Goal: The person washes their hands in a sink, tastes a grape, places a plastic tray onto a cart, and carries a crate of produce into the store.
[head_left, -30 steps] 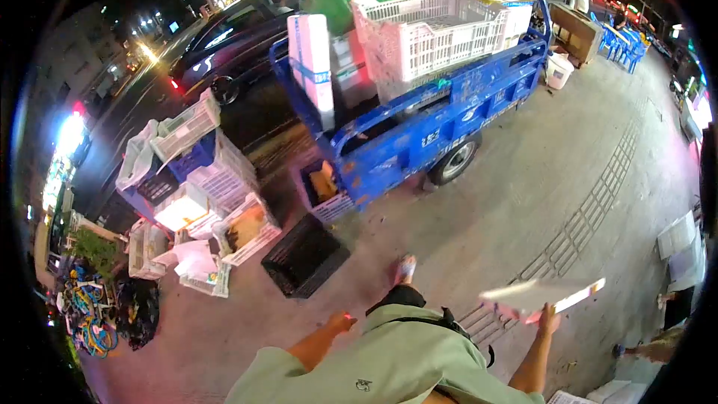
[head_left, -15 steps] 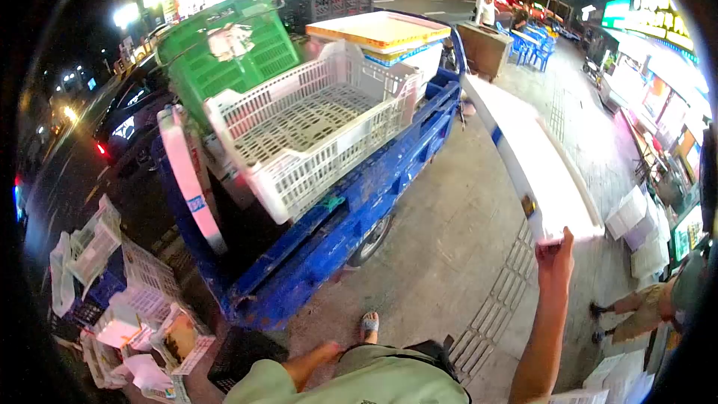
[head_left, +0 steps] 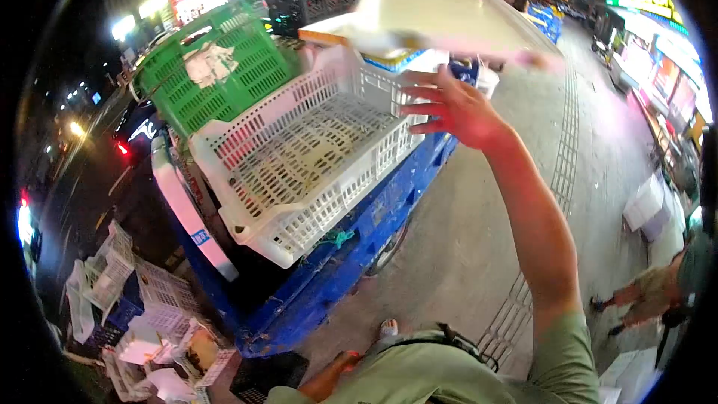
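Note:
My right hand (head_left: 456, 108) reaches up over the cart's side, its fingers spread and holding nothing. Just beyond it, a white foam box lid (head_left: 441, 11) is in the air, blurred at its near edge, above the foam boxes. Below and left of the hand, a white plastic crate (head_left: 299, 157) rests tilted in the blue cart (head_left: 329, 295). A green crate (head_left: 217, 67) leans behind it. My left hand (head_left: 340, 366) is low beside my body, over a black crate (head_left: 269, 378); its fingers are not clear.
Crates and foam pieces (head_left: 157, 307) lie piled on the ground at left. A white foam slab (head_left: 194, 209) stands at the cart's near end. White boxes (head_left: 647, 202) are stacked at right, near a person (head_left: 643, 295). Blue chairs (head_left: 546, 22) stand farther along the pavement.
My right hand has swung up and left toward the cart and let go of the foam lid. The lid has moved from the right to above the cart's far end.

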Motion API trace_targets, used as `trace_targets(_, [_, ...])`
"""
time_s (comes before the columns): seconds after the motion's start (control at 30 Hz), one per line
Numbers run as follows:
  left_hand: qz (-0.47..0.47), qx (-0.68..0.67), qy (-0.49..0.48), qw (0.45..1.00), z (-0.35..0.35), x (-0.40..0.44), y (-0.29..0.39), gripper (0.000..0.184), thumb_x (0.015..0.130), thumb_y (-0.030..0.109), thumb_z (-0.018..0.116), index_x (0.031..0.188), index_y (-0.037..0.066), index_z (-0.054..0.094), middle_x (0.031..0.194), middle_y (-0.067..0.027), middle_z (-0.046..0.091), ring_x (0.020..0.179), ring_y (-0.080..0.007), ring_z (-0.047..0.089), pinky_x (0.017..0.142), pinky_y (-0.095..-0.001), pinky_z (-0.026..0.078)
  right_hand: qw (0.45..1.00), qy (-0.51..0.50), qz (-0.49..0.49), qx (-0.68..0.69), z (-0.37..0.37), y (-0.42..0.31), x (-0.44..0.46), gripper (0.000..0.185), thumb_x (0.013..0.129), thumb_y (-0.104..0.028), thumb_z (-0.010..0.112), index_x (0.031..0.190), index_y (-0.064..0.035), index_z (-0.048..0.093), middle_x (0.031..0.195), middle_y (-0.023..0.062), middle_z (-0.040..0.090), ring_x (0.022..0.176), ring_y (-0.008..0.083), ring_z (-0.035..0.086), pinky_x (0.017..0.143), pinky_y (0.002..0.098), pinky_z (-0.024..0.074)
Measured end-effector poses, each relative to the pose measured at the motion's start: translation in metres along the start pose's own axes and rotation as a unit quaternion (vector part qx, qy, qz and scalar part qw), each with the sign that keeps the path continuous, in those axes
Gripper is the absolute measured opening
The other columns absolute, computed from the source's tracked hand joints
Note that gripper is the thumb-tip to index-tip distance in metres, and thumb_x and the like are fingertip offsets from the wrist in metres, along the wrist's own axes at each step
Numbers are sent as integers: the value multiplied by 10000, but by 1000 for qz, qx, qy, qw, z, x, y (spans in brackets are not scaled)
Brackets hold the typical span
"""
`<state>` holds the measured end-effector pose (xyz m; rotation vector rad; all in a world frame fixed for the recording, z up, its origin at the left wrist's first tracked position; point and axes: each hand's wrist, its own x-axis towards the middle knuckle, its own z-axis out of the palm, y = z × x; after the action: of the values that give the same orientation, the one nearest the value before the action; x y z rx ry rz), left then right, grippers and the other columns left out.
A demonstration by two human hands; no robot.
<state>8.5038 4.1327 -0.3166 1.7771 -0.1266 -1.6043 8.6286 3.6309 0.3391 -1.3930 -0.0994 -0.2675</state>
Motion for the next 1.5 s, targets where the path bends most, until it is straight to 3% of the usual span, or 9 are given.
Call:
trace_targets(0.37, [-57,-17,27,998,3,-17,-6,238,910,327,624,922,95,678,767,-47,630,725,-162,596,681,-324,492,956,138,249,-75,-34,205,-168,495,971,-350,550,1341,-24,503,1116,114,659,905,188,654,738,306,545])
trace_targets(0.57, [-56,46,-22,997,-17,15,27,248,910,326,619,951,90,683,776,-54,643,730,-167,604,682,-331,493,673,209,588,-396,-68,346,-486,560,841,-501,639,1136,-26,636,1031,191,676,912,307,655,790,370,511])
trace_targets(0.73, [-48,142,-58,987,-30,33,54,258,911,325,614,974,85,686,783,-60,653,733,-171,611,682,-336,494,697,384,595,113,50,310,-657,543,877,-490,588,1184,-43,613,1151,160,647,1094,301,613,899,476,492])
trace_targets(0.8, [-41,170,-65,982,-33,35,62,263,911,324,612,984,84,688,786,-63,658,735,-173,614,683,-339,495,369,750,502,221,105,267,-639,505,888,-452,589,1227,-78,596,1200,138,638,1161,276,579,937,515,467])
trace_targets(0.83, [-37,181,-66,981,-32,36,66,265,911,324,611,988,83,688,788,-64,660,736,-174,615,683,-340,495,361,746,542,136,128,294,-678,521,881,-462,595,1223,-69,598,1190,150,639,1137,288,590,928,499,474])
trace_targets(0.97, [-7,215,-68,974,-35,47,85,276,911,323,607,1007,79,691,794,-69,668,739,-177,621,683,-344,496,511,220,689,-464,193,385,-753,589,852,-504,621,1209,-35,606,1148,200,641,1043,339,630,891,433,499])
trace_targets(1.07, [29,227,-52,972,-33,57,93,285,911,323,604,1022,76,693,799,-73,675,741,-180,625,684,-348,496,581,459,666,-91,164,370,-701,635,815,-543,650,1183,-26,626,1109,242,641,1050,397,611,897,405,488])
trace_targets(1.27, [15,294,30,955,-21,44,152,294,902,318,620,1026,63,695,796,-61,679,652,-159,614,589,-330,496,621,467,505,-375,61,290,-603,571,867,-453,635,1232,-15,589,1172,179,645,1068,307,628,902,376,492])
trace_targets(1.5, [-16,17,99,995,-6,26,131,289,890,339,639,999,76,689,717,-26,628,551,-146,559,487,-311,441,793,465,383,-98,-13,213,-523,409,943,-266,569,1304,-73,546,1159,133,642,1058,208,619,917,356,482])
